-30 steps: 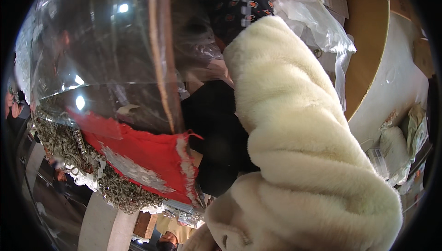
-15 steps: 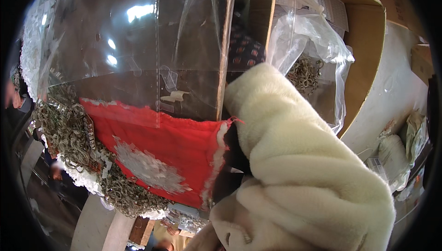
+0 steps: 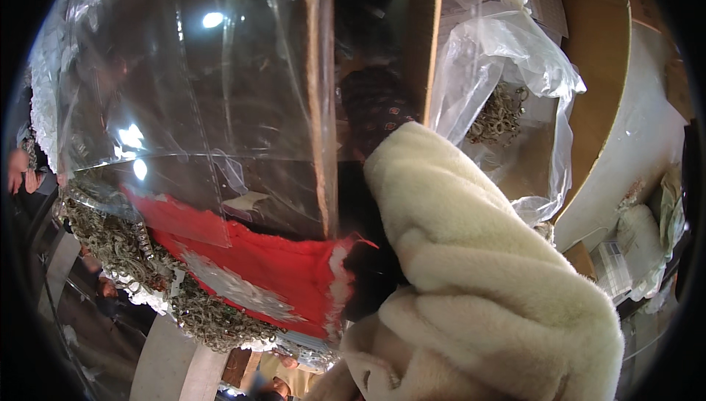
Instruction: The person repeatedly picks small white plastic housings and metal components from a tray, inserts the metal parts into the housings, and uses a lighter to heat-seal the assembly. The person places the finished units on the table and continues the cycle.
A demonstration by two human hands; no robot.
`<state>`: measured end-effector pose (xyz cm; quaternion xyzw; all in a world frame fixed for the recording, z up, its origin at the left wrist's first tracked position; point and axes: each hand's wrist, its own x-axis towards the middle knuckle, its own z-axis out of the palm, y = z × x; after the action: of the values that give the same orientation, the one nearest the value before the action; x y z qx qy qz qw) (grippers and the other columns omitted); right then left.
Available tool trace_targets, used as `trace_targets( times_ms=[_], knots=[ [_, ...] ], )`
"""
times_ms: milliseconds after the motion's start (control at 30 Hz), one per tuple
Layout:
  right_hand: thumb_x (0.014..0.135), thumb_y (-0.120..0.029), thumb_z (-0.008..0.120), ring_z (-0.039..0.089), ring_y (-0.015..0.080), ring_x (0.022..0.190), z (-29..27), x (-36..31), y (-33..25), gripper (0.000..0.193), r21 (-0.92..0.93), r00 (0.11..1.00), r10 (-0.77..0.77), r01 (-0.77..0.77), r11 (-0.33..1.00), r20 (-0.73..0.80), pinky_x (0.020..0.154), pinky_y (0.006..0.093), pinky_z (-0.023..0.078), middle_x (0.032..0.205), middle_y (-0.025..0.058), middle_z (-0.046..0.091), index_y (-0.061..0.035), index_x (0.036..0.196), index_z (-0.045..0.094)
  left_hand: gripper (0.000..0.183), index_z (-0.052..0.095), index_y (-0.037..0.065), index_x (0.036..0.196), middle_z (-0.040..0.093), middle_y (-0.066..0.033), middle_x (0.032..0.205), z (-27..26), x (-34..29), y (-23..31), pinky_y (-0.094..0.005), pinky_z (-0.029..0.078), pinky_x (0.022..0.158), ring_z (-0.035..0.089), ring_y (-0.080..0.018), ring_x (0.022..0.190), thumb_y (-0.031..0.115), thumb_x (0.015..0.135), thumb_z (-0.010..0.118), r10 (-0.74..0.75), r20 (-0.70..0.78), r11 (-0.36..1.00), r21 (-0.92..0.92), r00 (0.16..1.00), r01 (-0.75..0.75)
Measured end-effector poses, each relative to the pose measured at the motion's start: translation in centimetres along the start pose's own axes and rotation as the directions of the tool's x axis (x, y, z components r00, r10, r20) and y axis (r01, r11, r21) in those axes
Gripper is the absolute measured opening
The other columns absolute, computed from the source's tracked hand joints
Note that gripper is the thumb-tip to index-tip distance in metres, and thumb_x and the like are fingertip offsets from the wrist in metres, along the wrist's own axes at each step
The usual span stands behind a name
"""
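Clear plastic sheet spreads above a red cloth, overlapping its upper edge, as a cream fleece sleeve crosses just right of the cloth. Should that sleeve catch the sheet, a tug could drag the cloth and disturb the tangled metal pieces heaped at its lower left. Both hands are hidden; how far the grip opens, and what it touches, cannot be told.

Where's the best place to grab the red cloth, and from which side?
Take the red cloth probably by its frayed right edge, from the right, the pale sleeve's side: that edge looks uncovered, whereas clear plastic overlaps the cloth's upper left.
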<state>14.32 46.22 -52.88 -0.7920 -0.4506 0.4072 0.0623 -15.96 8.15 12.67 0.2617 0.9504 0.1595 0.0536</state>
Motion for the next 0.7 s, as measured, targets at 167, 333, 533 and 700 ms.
trace_targets(
  times_ms=[167,333,533,700],
  knots=[
    [0.088,-0.012,0.058,0.059,0.0405,0.112,-1.3,-0.5,0.2,0.033,-0.026,0.990,-0.098,0.101,0.995,0.102,0.098,0.0488,0.049,0.124,0.0230,0.060,-0.0116,0.119,0.068,0.023,0.071,-0.009,0.100,0.072,-0.0136,0.081,-0.2,0.2,0.4,-0.0256,0.050,0.054,0.066,-0.0168,0.067,0.010,0.091,0.061,0.016,0.009,1.000,0.015,1.000,-0.016],
    [0.086,-0.012,0.059,0.064,0.0400,0.105,-1.7,-1.7,-2.3,0.029,0.208,0.955,-0.272,0.243,0.947,0.120,0.095,0.0453,0.052,0.117,0.0220,0.065,-0.0116,0.111,0.073,0.023,0.071,-0.009,0.099,0.072,-0.0135,0.080,0.3,-0.3,0.1,-0.0256,0.050,0.054,0.066,-0.0167,0.067,0.010,0.090,0.061,-0.001,0.020,1.000,0.015,1.000,0.001],
    [0.074,-0.024,0.071,0.069,0.0335,0.094,-0.4,-2.8,-8.5,0.024,0.383,0.906,-0.424,0.387,0.839,0.013,0.085,0.0432,0.056,0.095,0.0165,0.072,-0.0102,0.092,0.078,0.023,0.071,-0.009,0.099,0.072,-0.0134,0.080,1.2,-0.5,-0.4,-0.0256,0.050,0.054,0.066,-0.0167,0.066,0.010,0.090,0.061,-0.004,0.040,1.000,0.010,0.999,0.004],
    [0.069,-0.022,0.070,0.070,0.0350,0.085,-0.8,-2.7,-10.7,0.019,0.403,0.844,-0.536,0.501,0.766,-0.029,0.077,0.0458,0.058,0.085,0.0146,0.072,-0.0112,0.083,0.077,0.022,0.071,-0.009,0.098,0.071,-0.0134,0.079,0.9,-0.7,-0.8,-0.0255,0.050,0.053,0.066,-0.0167,0.066,0.009,0.090,0.061,-0.004,0.041,1.000,0.009,0.999,0.003]
  ],
)
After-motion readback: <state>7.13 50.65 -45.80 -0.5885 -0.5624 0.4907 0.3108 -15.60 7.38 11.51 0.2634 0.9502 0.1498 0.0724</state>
